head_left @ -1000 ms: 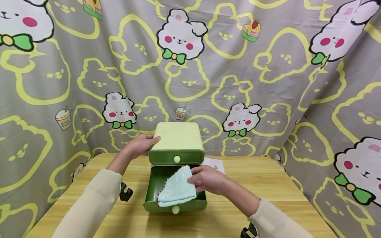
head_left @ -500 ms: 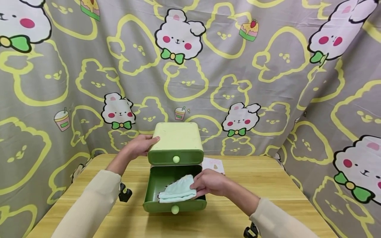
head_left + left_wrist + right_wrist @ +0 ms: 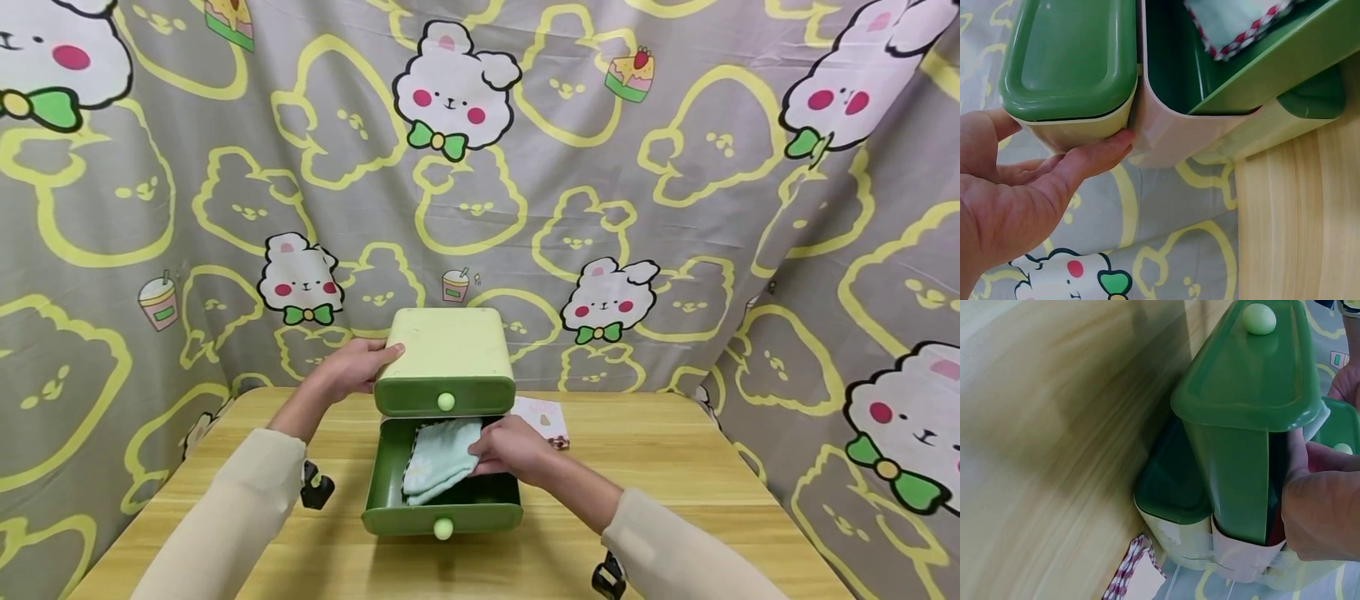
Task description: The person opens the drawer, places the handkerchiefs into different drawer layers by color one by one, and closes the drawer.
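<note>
A small drawer cabinet (image 3: 450,346) with a pale yellow top stands on the table, its middle green drawer (image 3: 442,521) pulled out. My left hand (image 3: 358,367) holds the cabinet's upper left side, thumb on the top and fingers along the side. In the right hand (image 3: 517,450) I pinch the right edge of a folded mint-green small towel (image 3: 442,458), tilted inside the drawer. Its red-and-white trimmed corner (image 3: 1241,40) shows in the left wrist view. In the right wrist view my right hand (image 3: 1322,506) reaches behind the drawer front and hides most of the towel.
A white cloth with a checked red edge (image 3: 542,417) lies on the wooden table (image 3: 637,467), right of the cabinet. The top drawer (image 3: 444,398) and the bottom drawer (image 3: 1172,478) are closed. A patterned curtain (image 3: 480,192) hangs behind.
The right hand first lowers the small towel into the drawer, then shifts it further back and slightly up, with its far end raised. The left hand stays on the cabinet.
</note>
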The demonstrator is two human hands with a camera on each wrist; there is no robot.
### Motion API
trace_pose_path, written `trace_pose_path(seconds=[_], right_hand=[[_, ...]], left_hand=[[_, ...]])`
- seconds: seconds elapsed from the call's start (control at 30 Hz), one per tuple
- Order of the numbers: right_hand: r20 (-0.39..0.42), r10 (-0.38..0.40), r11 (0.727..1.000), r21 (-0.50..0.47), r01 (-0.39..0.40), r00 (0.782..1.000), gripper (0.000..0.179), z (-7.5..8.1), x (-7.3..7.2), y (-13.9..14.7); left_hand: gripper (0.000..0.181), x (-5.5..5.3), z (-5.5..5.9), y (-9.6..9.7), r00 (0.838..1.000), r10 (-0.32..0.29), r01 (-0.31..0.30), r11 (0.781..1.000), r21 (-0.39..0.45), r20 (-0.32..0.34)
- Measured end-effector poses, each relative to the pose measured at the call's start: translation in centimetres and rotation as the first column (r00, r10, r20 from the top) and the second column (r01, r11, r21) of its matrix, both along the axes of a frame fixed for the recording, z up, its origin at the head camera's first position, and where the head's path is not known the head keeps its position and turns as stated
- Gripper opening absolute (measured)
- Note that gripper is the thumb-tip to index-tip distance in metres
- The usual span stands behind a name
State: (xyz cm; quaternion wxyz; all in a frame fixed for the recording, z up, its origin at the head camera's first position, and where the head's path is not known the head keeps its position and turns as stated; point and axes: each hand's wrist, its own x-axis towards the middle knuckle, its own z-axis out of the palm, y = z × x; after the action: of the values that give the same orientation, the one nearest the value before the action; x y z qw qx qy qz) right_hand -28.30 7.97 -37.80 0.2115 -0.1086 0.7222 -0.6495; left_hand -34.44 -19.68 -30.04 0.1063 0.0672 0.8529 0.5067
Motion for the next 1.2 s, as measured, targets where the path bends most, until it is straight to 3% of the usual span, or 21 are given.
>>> trace_pose_path(seconds=[0.3,0.47,0.67,0.83,1.0,1.2], right_hand=[[-0.015,-0.029,0.997,0.073,0.030,0.999,0.013,-0.1,-0.8,-0.1],[0.007,0.001,0.995,0.103,-0.002,1.000,0.017,0.0,-1.0,0.3],[0.073,0.057,0.994,0.088,-0.063,0.996,0.039,0.4,-1.0,0.7],[0.125,0.068,0.993,0.089,-0.079,0.990,0.050,1.2,-0.6,1.0],[0.127,0.039,0.985,0.162,-0.060,0.991,0.053,2.4,-0.2,1.2],[0.103,0.109,0.976,0.176,-0.126,0.989,0.047,3.9,0.3,1.5]], left_hand=[[0.064,-0.1,-0.1,0.2,1.000,-0.009,0.009,1.000,0.001,0.002],[0.064,-0.1,0.0,0.3,1.000,-0.009,0.009,1.000,-0.006,-0.001],[0.063,-0.1,0.0,0.2,1.000,-0.009,0.009,1.000,0.001,-0.001],[0.063,-0.1,0.1,0.2,1.000,-0.010,0.010,1.000,0.000,-0.006],[0.063,0.0,0.1,0.2,1.000,-0.016,0.016,1.000,-0.011,-0.003],[0.062,0.2,0.2,0.0,1.000,-0.019,0.019,1.000,-0.013,-0.004]])
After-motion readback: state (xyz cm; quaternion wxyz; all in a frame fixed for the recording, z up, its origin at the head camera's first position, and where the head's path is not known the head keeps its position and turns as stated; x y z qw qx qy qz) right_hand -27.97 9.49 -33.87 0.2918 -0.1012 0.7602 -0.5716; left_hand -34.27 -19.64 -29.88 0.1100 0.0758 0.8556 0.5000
